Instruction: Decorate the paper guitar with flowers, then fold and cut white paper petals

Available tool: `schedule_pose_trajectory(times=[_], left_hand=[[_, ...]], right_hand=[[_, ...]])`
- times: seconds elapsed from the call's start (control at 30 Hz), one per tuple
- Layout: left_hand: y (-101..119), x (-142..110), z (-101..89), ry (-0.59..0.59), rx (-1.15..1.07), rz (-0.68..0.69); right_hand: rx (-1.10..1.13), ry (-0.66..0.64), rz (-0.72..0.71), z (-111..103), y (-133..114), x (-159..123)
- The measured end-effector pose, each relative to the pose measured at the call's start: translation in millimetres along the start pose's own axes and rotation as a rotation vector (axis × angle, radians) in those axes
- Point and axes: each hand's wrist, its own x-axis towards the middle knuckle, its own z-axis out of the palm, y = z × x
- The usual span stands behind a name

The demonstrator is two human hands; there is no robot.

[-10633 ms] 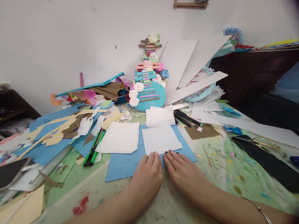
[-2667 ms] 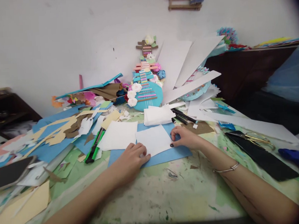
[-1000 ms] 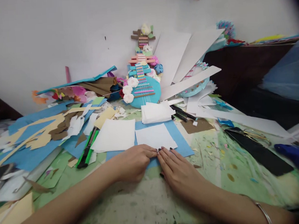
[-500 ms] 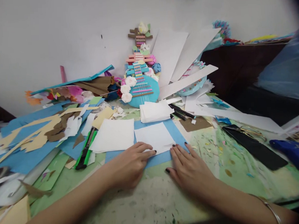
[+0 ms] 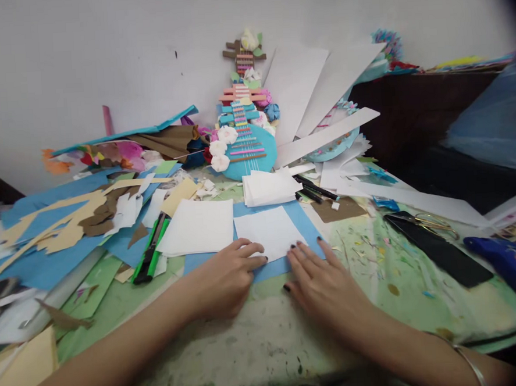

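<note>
Plain pale wall (image 5: 101, 51) behind, paint-stained green desk (image 5: 224, 358) below, clock face centred on the squarish white sheet (image 5: 269, 230), flat atop a blue sheet (image 5: 308, 228). Far out at nine o'clock, heaped paper scraps (image 5: 104, 217) in blue, tan and brown. Closer along the same line, green-and-black cutter (image 5: 151, 252), then stack of white paper (image 5: 199, 226), just beside the white sheet. Between seven and eight, left hand (image 5: 224, 282): fingers bent, index stretched to the near edge of the white sheet; thumb hidden, so cannot tell whether pinching or merely pressing. At twelve, folded white papers (image 5: 269, 187), and beyond, blue guitar-shaped craft piece (image 5: 255, 149) propped upright. Between four and five, right hand (image 5: 322, 282): fingers flat and slightly spread, tips by the near right corner, nothing visible in the grasp. Near two, black pens (image 5: 316, 188); at three, well apart, gold-handled scissors (image 5: 432, 224) on a flat black item (image 5: 445, 257).

Handling, by judgement: probably paper, so light, thin, limp, likely quick to crease, tear or slide over the blue; best held down flat with one set of fingers, edge or corner lifted gently with the other.
</note>
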Motion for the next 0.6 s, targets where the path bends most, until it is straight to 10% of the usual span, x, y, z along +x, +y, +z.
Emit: schedule_pose_trajectory(times=[0.23, 0.6], left_hand=[[-2.9, -3.5, -0.2, -0.038, -0.038, -0.040], [-11.1, -8.8, -12.3, -0.093, -0.145, -0.047]], right_hand=[[0.090, -0.071, -0.114, 6.5, -28.3, 9.2], [-0.050, -0.155, 0.132, 4.8, 16.4, 0.7]])
